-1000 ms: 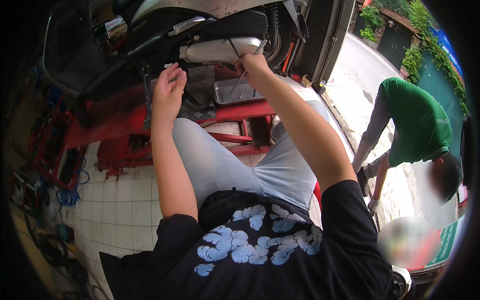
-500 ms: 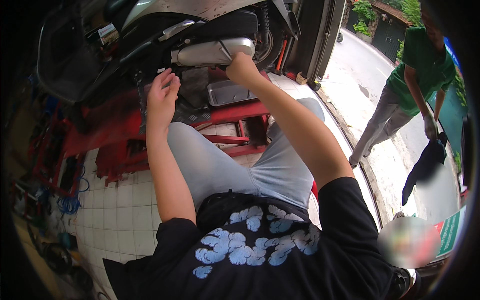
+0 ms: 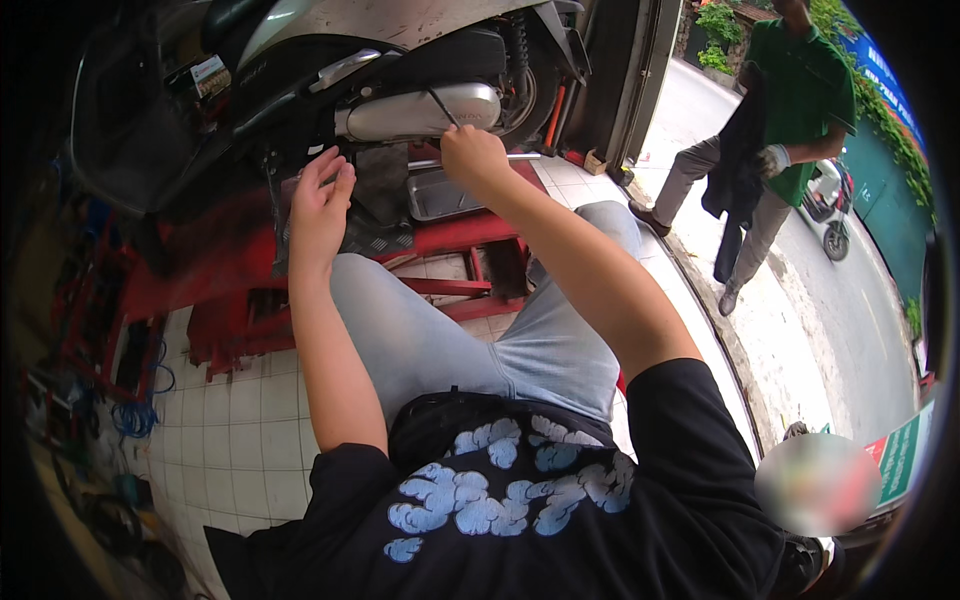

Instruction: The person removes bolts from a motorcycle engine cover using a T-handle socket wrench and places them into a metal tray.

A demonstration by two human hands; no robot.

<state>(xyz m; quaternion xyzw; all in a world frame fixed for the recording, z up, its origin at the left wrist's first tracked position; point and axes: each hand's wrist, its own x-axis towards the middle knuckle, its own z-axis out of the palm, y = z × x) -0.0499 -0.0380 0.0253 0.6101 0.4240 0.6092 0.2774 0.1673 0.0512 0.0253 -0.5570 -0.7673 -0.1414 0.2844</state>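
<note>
Over white floor tiles, on a red lift: a motorbike, perhaps raised to bring its silver cover within seated reach. Before that cover: right hand, closed in a fist, apparently around a metal rod. Leftward, near the motorbike's underside: left hand, empty, loosely spread. On the lift: grey tray, likely placed for easy reach.

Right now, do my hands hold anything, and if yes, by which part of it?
Your right hand grips a T-shaped tool by its silver crossbar. Your left hand is open, with nothing visible in it.
</note>
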